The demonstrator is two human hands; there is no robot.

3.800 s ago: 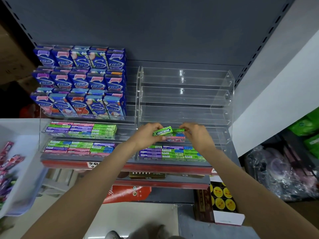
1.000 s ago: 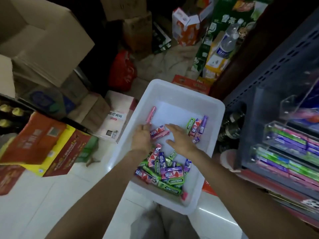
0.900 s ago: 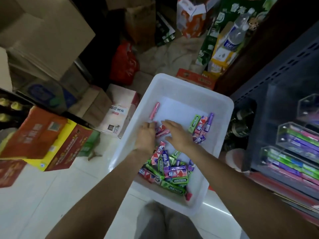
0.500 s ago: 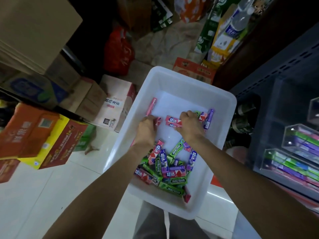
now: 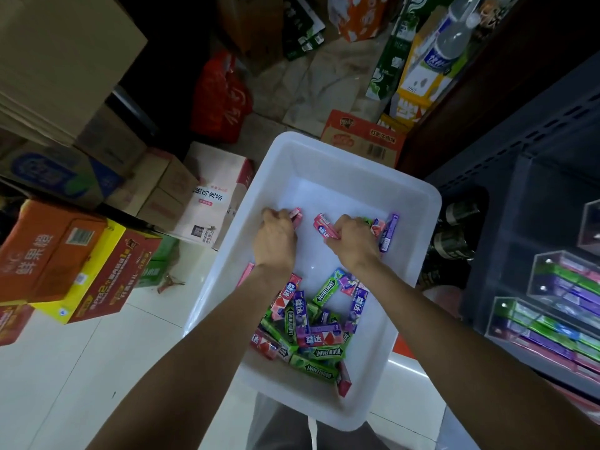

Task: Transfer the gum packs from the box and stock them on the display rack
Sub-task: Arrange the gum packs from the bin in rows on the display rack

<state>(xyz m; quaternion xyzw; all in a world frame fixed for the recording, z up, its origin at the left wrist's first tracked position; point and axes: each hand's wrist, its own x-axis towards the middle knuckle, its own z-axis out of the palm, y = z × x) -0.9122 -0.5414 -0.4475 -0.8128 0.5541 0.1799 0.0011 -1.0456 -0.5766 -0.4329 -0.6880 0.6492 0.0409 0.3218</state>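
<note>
Pale glossy floor tiles (image 5: 65, 368) of a cluttered stockroom fill the lower left, seen from above. Along the left edge sit stacked brown cardboard cartons (image 5: 55, 60), and below them an orange drinks carton (image 5: 42, 251) beside a red and yellow carton (image 5: 110, 274). Farther in, a pink and white tea carton (image 5: 214, 193) stands just beside the left wall of a white plastic box (image 5: 328, 151), with a red plastic bag (image 5: 220, 95) on the floor beyond it.

The white plastic box fills the centre. Both bare forearms reach into it from the bottom edge of the view. The left hand (image 5: 276, 241) is near the box's far left wall, fingers curled around a pink gum pack (image 5: 297, 215) whose end pokes out past the knuckles. The right hand (image 5: 352, 241) is near the middle of the far end, fingers curled and pinching another pink gum pack (image 5: 324, 226). Just right of that hand, a few more packs, one purple (image 5: 389, 232), lie against the box's far right wall. A loose heap of green, purple and pink gum packs (image 5: 311, 329) covers the near half of the box floor.

Beyond the far right corner stands a carton with a water bottle printed on it (image 5: 435, 60). At the right edge, a clear acrylic display rack (image 5: 552, 306) holds rows of green, purple and pink packs on a dark grey shelf unit (image 5: 519, 131).
</note>
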